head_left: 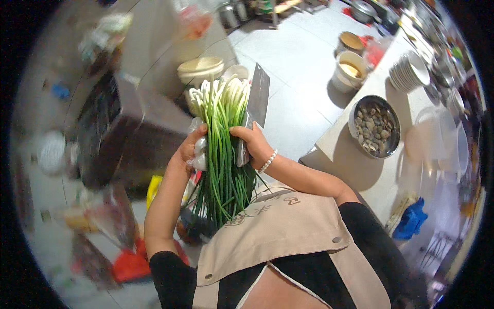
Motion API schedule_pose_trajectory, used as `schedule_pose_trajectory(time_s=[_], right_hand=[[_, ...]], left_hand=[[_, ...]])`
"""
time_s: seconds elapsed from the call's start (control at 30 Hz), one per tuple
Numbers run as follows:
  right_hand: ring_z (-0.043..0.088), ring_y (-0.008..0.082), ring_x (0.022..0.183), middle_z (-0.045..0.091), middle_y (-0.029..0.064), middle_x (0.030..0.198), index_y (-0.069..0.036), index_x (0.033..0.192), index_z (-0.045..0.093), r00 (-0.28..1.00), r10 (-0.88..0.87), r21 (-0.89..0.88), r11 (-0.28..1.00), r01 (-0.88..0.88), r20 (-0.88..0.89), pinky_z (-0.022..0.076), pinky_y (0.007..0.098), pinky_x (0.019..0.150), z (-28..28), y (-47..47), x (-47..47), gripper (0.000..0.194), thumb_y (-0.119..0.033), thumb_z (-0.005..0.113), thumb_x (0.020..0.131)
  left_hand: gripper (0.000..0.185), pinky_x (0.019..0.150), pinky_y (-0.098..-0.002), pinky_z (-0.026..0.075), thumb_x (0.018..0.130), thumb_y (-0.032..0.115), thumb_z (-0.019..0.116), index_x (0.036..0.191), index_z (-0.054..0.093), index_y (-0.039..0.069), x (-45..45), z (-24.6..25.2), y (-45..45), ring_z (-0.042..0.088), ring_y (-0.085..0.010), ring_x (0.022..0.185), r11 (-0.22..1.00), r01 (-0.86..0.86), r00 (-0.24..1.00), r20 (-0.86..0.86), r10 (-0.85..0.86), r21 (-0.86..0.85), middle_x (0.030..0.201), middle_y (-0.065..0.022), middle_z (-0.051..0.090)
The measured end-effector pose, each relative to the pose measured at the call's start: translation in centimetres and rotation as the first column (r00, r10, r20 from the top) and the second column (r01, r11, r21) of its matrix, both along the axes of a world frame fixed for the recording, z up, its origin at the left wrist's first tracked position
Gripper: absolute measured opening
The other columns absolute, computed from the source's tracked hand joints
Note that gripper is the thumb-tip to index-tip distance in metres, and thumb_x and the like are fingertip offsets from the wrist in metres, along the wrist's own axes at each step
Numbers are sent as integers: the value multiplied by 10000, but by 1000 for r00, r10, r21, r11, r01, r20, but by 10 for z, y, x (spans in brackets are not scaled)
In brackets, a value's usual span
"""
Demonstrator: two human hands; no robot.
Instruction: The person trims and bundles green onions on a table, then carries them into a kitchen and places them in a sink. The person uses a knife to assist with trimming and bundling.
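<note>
Between my two hands is a large bunch of green onions (220,146), white ends away from me and green leaves hanging toward my apron (285,228). My left hand (193,145) grips the bunch's left side, with clear plastic film (199,154) crumpled under the fingers. On the other side, my right hand (254,143) presses its thumb against the stalks. That same hand also holds a cleaver (258,92), its broad blade pointing away along the bunch. Most fingers of both hands are hidden beneath.
On the right-hand counter (347,162) stand a metal bowl of shellfish (373,127), stacked white bowls (410,71) and a blue cloth (411,219). White buckets (349,71) are on the tiled floor beside it. A dark box-like object (154,112) and red plastic bags (131,264) lie leftward.
</note>
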State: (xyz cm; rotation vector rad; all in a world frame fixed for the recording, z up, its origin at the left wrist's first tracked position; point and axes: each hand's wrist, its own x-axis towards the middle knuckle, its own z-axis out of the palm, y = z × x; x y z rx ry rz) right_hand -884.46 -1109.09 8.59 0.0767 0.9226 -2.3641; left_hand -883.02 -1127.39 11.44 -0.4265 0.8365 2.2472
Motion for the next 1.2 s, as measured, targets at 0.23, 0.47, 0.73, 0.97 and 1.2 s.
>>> schedule_pose_trajectory(time_s=[0.23, 0.47, 0.73, 0.97, 1.2], right_hand=[[589, 226, 819, 560, 129, 931, 8, 1088, 397, 930, -362, 90, 930, 356, 67, 504, 350, 731, -20, 5, -128, 441, -151, 611, 737], [584, 157, 792, 575, 94, 900, -1, 1078, 437, 886, -464, 270, 853, 448, -3, 502, 313, 702, -35, 8, -263, 404, -168, 606, 752], [564, 128, 817, 577, 67, 920, -14, 1126, 448, 795, -605, 116, 788, 605, -39, 473, 291, 748, -17, 58, -379, 426, -152, 587, 749], [576, 128, 819, 575, 72, 951, -15, 1162, 422, 586, -809, 64, 583, 810, -50, 494, 290, 734, -5, 108, -498, 445, -120, 591, 764], [616, 143, 789, 619, 69, 921, -18, 1073, 523, 392, -920, 65, 391, 918, -17, 513, 287, 697, -15, 191, -563, 282, -91, 551, 802]], left_hand=[[489, 819, -405, 520, 822, 354, 586, 1166, 510, 15, -186, -22, 10, 624, -256, 908, 961, 249, 957, -120, -262, -118, 1048, -142, 610], [502, 838, -408, 507, 852, 361, 527, 1217, 473, 21, -338, -41, 16, 599, -263, 965, 913, 294, 927, -149, -344, -283, 1120, -159, 571], [504, 851, -403, 499, 851, 341, 516, 1220, 465, 1, -503, -46, 74, 593, -271, 976, 854, 488, 840, -170, -515, -180, 1129, -168, 566], [487, 835, -387, 504, 851, 332, 519, 1211, 475, 6, -656, -28, 157, 607, -247, 948, 731, 589, 727, -168, -665, -345, 1097, -160, 583], [441, 744, -362, 540, 848, 332, 545, 1158, 511, 21, -745, -33, 276, 633, -238, 862, 581, 710, 599, -93, -795, -398, 1037, -145, 610]])
